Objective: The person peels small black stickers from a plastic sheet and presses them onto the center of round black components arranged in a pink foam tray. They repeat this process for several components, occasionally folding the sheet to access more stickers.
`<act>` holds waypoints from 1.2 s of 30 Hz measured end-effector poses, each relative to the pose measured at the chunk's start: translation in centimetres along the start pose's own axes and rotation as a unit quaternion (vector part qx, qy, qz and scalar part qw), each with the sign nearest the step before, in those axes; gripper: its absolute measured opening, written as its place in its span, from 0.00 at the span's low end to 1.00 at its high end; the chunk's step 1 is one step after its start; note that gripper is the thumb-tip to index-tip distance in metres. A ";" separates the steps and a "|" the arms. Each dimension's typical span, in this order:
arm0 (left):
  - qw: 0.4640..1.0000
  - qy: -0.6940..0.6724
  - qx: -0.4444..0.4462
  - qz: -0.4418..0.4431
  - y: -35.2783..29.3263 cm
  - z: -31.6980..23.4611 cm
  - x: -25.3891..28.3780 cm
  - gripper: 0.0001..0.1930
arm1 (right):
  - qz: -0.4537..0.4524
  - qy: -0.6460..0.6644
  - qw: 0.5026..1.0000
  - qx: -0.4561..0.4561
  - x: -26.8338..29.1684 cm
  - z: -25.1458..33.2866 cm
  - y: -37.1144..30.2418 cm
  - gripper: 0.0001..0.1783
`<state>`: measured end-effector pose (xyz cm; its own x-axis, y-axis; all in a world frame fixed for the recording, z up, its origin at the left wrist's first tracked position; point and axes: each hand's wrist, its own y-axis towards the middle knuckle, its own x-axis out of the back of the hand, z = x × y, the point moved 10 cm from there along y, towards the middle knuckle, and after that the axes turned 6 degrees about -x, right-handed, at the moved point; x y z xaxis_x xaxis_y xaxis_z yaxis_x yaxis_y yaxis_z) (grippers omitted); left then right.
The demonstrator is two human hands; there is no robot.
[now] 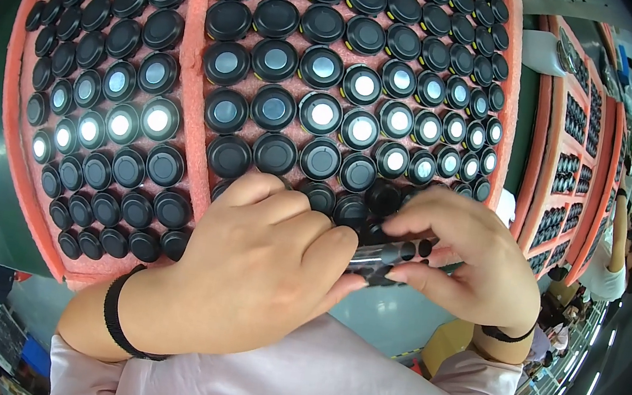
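Observation:
My left hand (pixel 268 251) is closed, its thumb and fingers gripping a clear strip with round black dots (pixel 381 253) low in front of the pink tray. Around the strip's right end curl the fingers of my right hand (pixel 469 259), index finger and thumb on either side of it. What its fingertips pinch is too small to make out. Just beyond them stands a black round part (pixel 383 197), tilted among the other black round parts (pixel 320 158). Those sit in rows in the pink foam tray (pixel 192 91). Both hands partly cover the nearest rows.
A foam wall divides the tray; more black round parts (pixel 129 167) fill the left section. Some tops reflect bright light. Further pink trays (pixel 537 148) with dark parts stand at the right. Another person (pixel 609 267) is at the far right. A yellow object (pixel 450 347) lies below my right hand.

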<state>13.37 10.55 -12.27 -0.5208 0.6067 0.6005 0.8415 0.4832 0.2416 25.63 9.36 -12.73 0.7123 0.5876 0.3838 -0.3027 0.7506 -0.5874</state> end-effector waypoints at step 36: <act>0.990 0.133 -0.043 -0.026 -0.5 -0.9 -0.1 0.13 | -0.130 -0.113 0.968 0.184 0.1 2.0 0.2 0.18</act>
<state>13.15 9.71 -11.78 -0.5168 0.3890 0.7626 0.8298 0.4469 0.3344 24.40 10.12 -11.39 0.6498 0.3852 0.6553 -0.3675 0.9138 -0.1728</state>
